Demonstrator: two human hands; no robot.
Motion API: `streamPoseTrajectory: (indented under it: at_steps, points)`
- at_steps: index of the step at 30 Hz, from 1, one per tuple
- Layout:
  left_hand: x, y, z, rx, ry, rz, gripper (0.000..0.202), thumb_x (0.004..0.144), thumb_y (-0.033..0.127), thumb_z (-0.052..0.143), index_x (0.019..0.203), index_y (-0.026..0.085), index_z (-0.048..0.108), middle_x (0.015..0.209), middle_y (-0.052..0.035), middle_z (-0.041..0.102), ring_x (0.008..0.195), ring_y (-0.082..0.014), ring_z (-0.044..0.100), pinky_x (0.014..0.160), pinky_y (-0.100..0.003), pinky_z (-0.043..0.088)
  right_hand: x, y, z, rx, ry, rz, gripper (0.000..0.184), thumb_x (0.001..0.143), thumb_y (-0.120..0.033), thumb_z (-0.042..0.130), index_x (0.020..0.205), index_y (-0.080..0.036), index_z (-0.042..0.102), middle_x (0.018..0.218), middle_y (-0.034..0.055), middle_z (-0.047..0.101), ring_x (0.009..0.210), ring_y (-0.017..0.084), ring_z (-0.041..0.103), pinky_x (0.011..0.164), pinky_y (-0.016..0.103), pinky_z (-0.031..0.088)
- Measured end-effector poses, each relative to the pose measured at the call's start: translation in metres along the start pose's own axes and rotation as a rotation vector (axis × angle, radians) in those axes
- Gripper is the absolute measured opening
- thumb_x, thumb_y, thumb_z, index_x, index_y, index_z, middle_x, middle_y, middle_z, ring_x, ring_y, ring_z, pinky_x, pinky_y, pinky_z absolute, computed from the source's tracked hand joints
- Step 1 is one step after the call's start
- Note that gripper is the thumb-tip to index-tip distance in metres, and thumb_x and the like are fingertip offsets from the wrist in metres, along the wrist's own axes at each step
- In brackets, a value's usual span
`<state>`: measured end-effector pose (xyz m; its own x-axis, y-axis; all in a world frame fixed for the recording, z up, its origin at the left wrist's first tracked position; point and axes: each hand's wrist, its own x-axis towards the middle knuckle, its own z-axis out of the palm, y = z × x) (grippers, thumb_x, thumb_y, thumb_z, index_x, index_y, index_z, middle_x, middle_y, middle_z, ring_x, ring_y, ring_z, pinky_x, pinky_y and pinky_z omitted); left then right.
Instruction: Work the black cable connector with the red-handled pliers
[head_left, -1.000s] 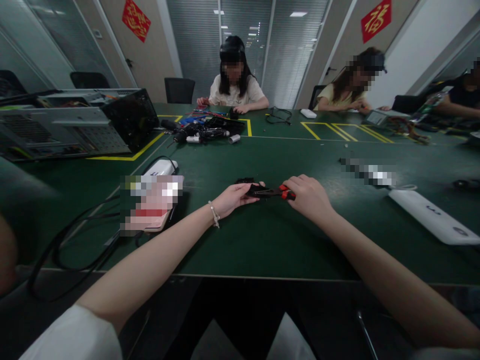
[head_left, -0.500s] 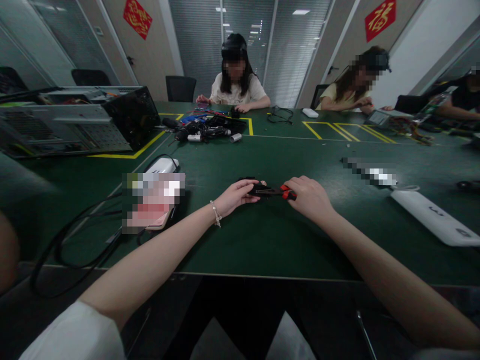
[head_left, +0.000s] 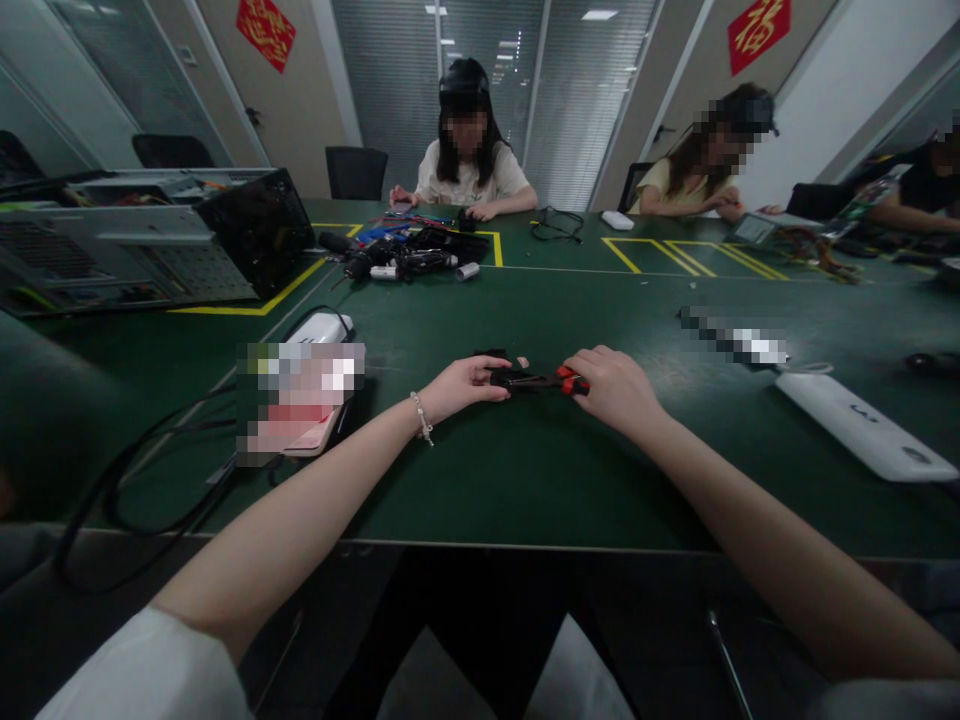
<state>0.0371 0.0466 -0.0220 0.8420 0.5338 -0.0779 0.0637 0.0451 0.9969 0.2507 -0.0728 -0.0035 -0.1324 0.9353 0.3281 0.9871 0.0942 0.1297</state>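
My right hand (head_left: pixel 616 388) is closed around the red handles of a pair of pliers (head_left: pixel 544 383), whose dark jaws point left. My left hand (head_left: pixel 459 388), with a bracelet at the wrist, pinches a small black part (head_left: pixel 499 379) at the tip of the jaws. What the part is, and whether the jaws grip it, I cannot make out. Just behind the left fingers lies another dark piece (head_left: pixel 491 354). A small pale scrap (head_left: pixel 523 362) rests on the green table (head_left: pixel 570 480) beyond the pliers.
An opened computer case (head_left: pixel 150 240) lies at the left. Nearer are a phone (head_left: pixel 307 430), a white power bank (head_left: pixel 326 326) and looped black cables (head_left: pixel 112 500). Another power bank (head_left: pixel 862 425) sits at right. Tools and parts (head_left: pixel 420 250) pile up before a seated person (head_left: pixel 469 170); others sit further right.
My left fingers have shifted slightly left and opened a little around the black part, uncovering the pale scrap. My right hand keeps the pliers in nearly the same place.
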Motion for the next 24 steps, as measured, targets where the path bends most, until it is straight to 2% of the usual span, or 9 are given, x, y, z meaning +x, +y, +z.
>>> streamPoseTrajectory:
  at_steps: [8,16,24]
  points:
    - [0.0013,-0.0036,0.0,-0.092,-0.003,0.011,0.047,0.067,0.004,0.065,0.112,0.012,0.051,0.096,-0.0098,0.066,0.081,-0.0126,0.064,0.089,-0.04,0.046,0.0003,0.0009,-0.0048,-0.058,0.066,-0.044,0.023,0.072,-0.018,0.05,0.092,-0.016,0.059,0.091,0.0092,0.061,0.083,0.023,0.048,0.069,0.033,0.037]
    - [0.0014,-0.0034,-0.0013,-0.074,-0.019,0.04,0.045,0.066,0.006,0.067,0.108,0.013,0.052,0.097,-0.0085,0.065,0.084,-0.0131,0.063,0.089,-0.039,0.045,0.0003,0.0016,0.0026,0.059,-0.005,0.003,0.021,0.071,-0.02,0.052,0.091,-0.017,0.058,0.088,0.007,0.061,0.078,0.02,0.05,0.066,0.031,0.039]
    - [0.0017,-0.0047,-0.0023,-0.078,-0.034,0.043,0.045,0.066,0.007,0.067,0.109,0.014,0.052,0.097,-0.0084,0.064,0.086,-0.0137,0.063,0.09,-0.04,0.044,0.0003,0.0012,-0.0046,-0.07,0.08,-0.042,0.023,0.073,-0.017,0.049,0.093,-0.016,0.059,0.093,0.009,0.06,0.084,0.022,0.048,0.069,0.034,0.037]
